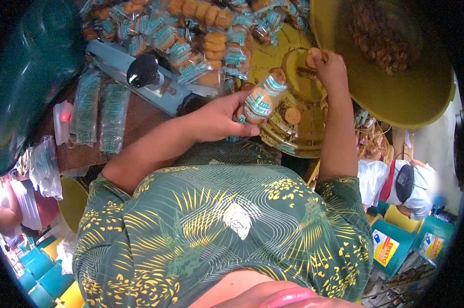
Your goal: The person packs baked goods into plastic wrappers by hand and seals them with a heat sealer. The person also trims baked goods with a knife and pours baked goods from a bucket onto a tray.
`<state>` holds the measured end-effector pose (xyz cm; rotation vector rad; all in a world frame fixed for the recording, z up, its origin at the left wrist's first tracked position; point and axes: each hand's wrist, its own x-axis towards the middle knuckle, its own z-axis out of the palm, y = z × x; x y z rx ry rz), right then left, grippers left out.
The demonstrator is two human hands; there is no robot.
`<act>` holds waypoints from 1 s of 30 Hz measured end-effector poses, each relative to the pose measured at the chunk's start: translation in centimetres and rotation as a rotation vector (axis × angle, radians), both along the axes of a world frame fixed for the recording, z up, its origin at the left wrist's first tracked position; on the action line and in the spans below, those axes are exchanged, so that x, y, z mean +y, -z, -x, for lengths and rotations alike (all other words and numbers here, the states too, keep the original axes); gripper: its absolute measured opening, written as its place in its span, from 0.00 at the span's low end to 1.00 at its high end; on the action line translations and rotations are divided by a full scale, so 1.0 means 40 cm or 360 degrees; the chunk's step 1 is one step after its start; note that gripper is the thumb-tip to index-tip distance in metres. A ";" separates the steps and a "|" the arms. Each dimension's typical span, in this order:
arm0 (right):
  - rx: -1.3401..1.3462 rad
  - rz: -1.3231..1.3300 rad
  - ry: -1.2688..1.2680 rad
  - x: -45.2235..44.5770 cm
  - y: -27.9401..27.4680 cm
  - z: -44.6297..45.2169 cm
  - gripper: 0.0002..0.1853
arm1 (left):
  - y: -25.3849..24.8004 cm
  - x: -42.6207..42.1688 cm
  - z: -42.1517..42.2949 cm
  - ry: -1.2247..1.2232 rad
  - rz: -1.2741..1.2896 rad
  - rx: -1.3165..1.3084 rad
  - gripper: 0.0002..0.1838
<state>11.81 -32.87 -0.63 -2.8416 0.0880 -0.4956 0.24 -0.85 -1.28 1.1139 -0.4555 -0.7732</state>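
My left hand (222, 117) is closed around a printed clear plastic bag (260, 102) with round brown cookies inside. The bag is tilted, its upper end toward the right. My right hand (332, 71) pinches a small round cookie (312, 59) above a yellow lid (278, 139) with a raised round middle. Another loose cookie (292, 116) lies on that lid, between my two hands. Beyond my left hand, several filled cookie packs (214, 49) are heaped together.
A light-blue bag sealer (108, 54) with a dark round knob (143, 71) lies left of the packs. Flat printed bags (114, 118) rest on the brown table (70, 156). A yellow tub (422, 110) holds brown pieces at upper right. Another person (409, 187) is at far right, near green buckets (393, 249).
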 end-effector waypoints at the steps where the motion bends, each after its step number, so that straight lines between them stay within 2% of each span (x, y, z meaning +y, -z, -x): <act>1: 0.0134 -0.0010 -0.0006 -0.038 0.028 -0.018 0.19 | -0.003 0.000 0.001 -0.0001 -0.0044 -0.0021 0.39; 2: 0.0267 -0.0020 -0.0016 -0.050 0.037 -0.034 0.19 | -0.003 0.002 0.002 -0.0007 -0.0088 -0.0043 0.42; 4: 0.0260 -0.0344 -0.0199 -0.025 0.008 -0.013 0.20 | -0.011 0.010 0.006 -0.0051 -0.0227 -0.0117 0.46; 8: 0.0399 -0.1247 -0.0748 0.063 -0.097 0.110 0.25 | -0.023 0.025 0.014 -0.0114 -0.0466 -0.0492 0.38; 11: 0.0506 -0.1577 -0.1199 0.120 -0.184 0.201 0.19 | -0.045 0.030 0.019 -0.0041 -0.0606 -0.0606 0.37; 14: 0.0974 -0.1410 -0.1538 0.130 -0.212 0.208 0.16 | -0.038 0.019 0.015 0.0048 -0.0562 -0.0525 0.38; 17: 0.0919 -0.1023 -0.1797 0.158 -0.234 0.204 0.10 | -0.044 0.018 0.016 0.0086 -0.0678 -0.0592 0.39; 20: 0.0931 -0.1051 -0.1804 0.159 -0.212 0.193 0.07 | -0.069 0.026 0.021 -0.0015 -0.0890 -0.0860 0.39; 23: 0.1127 -0.1598 -0.1574 0.164 -0.188 0.200 0.06 | -0.076 0.039 0.031 -0.0195 -0.0872 -0.1058 0.38; 26: 0.1214 -0.1632 -0.1384 0.180 -0.178 0.197 0.06 | -0.083 0.052 0.038 -0.0233 -0.0784 -0.1086 0.38; 30: 0.0830 -0.1499 -0.1477 0.197 -0.118 0.182 0.08 | -0.088 0.073 0.043 -0.0171 -0.0689 -0.0968 0.39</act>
